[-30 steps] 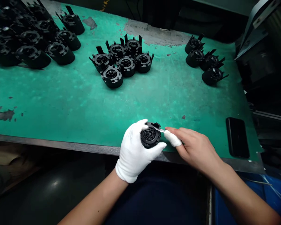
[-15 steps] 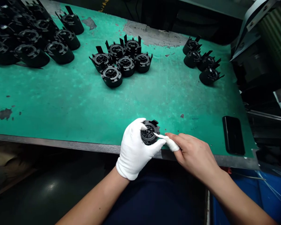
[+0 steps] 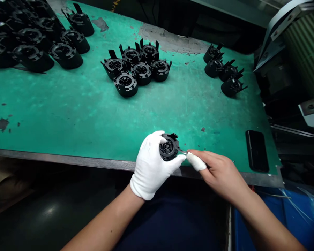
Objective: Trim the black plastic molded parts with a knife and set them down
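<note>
My left hand [image 3: 153, 164], in a white glove, is closed around a round black plastic part [image 3: 168, 147] near the table's front edge. The part's ringed face, with molded detail at its centre, is turned up towards me. My right hand [image 3: 214, 164] is bare except for a white cover on the thumb. Between its thumb and forefinger it pinches a small knife with a thin metal blade [image 3: 182, 151]. The blade's tip meets the right rim of the part; the handle is hidden in my fingers.
Similar black parts [image 3: 125, 83] stand grouped mid-table on the green surface [image 3: 94, 115]. More parts [image 3: 65, 55] crowd the far left, and several [image 3: 231, 87] stand at the right. A black phone [image 3: 257, 150] lies by the right edge, with a blue bin [image 3: 272, 216] below.
The blade has moved from over the part's face outward to its right rim, my right hand shifting slightly right. My left hand keeps its hold on the part.
</note>
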Demonstrator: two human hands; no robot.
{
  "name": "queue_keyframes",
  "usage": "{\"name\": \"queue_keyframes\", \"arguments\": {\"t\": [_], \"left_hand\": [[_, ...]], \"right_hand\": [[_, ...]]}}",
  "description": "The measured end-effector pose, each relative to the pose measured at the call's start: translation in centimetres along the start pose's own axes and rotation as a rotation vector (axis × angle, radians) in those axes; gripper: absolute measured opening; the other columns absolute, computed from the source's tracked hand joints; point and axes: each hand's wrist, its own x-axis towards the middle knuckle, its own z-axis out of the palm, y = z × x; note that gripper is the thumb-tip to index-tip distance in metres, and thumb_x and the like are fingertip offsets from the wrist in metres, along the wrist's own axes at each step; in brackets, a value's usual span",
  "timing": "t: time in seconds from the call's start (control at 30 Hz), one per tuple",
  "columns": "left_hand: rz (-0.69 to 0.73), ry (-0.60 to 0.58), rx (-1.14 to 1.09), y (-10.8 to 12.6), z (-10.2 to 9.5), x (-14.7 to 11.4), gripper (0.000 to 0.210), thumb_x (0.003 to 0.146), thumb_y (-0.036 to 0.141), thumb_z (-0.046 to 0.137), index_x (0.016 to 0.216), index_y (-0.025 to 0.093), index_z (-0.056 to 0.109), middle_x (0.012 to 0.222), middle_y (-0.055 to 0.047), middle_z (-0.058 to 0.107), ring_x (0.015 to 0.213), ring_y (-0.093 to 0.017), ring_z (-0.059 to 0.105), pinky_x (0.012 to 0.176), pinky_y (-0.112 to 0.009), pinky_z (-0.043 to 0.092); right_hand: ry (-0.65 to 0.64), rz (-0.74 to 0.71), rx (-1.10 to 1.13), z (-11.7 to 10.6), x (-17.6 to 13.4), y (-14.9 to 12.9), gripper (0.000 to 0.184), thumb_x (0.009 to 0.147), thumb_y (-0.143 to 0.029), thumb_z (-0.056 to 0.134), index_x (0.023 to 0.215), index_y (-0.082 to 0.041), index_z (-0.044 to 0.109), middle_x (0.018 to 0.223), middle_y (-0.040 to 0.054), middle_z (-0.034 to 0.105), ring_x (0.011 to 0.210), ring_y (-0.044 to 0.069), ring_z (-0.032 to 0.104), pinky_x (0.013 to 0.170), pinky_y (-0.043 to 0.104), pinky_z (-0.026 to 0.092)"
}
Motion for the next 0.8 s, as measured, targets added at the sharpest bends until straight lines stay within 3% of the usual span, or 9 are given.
{"name": "queue_keyframes", "arguments": {"t": [0.1,0.2,0.3,0.6,0.8], "left_hand": [[0.050,-0.185,-0.039,-0.5,-1.7,1.3,0.059,0.074,0.042,0.084,0.120,0.023,0.053,0.134,-0.011,0.061,0.126,-0.029,0.060,0.111,-0.046,0.048],[0.061,-0.399,-0.022,-1.0,-3.6,3.0,0.069,0.071,0.039,0.086,0.128,0.026,0.051,0.136,-0.009,0.061,0.125,-0.028,0.062,0.109,-0.044,0.051],[0.066,-0.537,0.018,-1.2,-4.9,4.7,0.075,0.068,0.036,0.086,0.133,0.028,0.050,0.133,-0.006,0.063,0.118,-0.028,0.066,0.102,-0.042,0.055],[0.093,-0.676,-0.032,-1.4,-5.4,6.7,0.076,0.069,0.026,0.083,0.137,0.029,0.049,0.130,-0.005,0.063,0.119,-0.027,0.065,0.102,-0.039,0.056],[0.076,-0.685,-0.080,-1.5,-5.3,7.0,0.075,0.068,0.022,0.082,0.135,0.031,0.051,0.129,-0.003,0.065,0.116,-0.027,0.067,0.101,-0.039,0.057]], "right_hand": [[-0.016,-0.055,0.070,-1.2,0.5,1.1,0.031,0.102,-0.030,0.049,0.123,-0.026,0.071,0.116,0.0059,0.077,0.099,0.022,0.073,0.082,0.032,0.056],[-0.088,-0.139,0.027,-1.8,1.7,2.1,0.032,0.102,-0.033,0.048,0.122,-0.026,0.072,0.111,0.0057,0.078,0.094,0.021,0.073,0.081,0.032,0.056],[-0.164,-0.239,-0.043,-1.7,3.3,2.5,0.033,0.103,-0.036,0.047,0.124,-0.027,0.071,0.102,0.0048,0.078,0.089,0.020,0.072,0.075,0.030,0.053],[-0.214,-0.349,-0.102,-1.8,5.3,2.7,0.034,0.100,-0.029,0.048,0.127,-0.028,0.068,0.093,0.0017,0.074,0.082,0.018,0.067,0.065,0.029,0.042],[-0.262,-0.385,-0.169,-1.7,6.2,2.5,0.044,0.092,-0.019,0.052,0.133,-0.029,0.065,0.088,0.0014,0.072,0.083,0.019,0.065,0.061,0.029,0.036]]}}
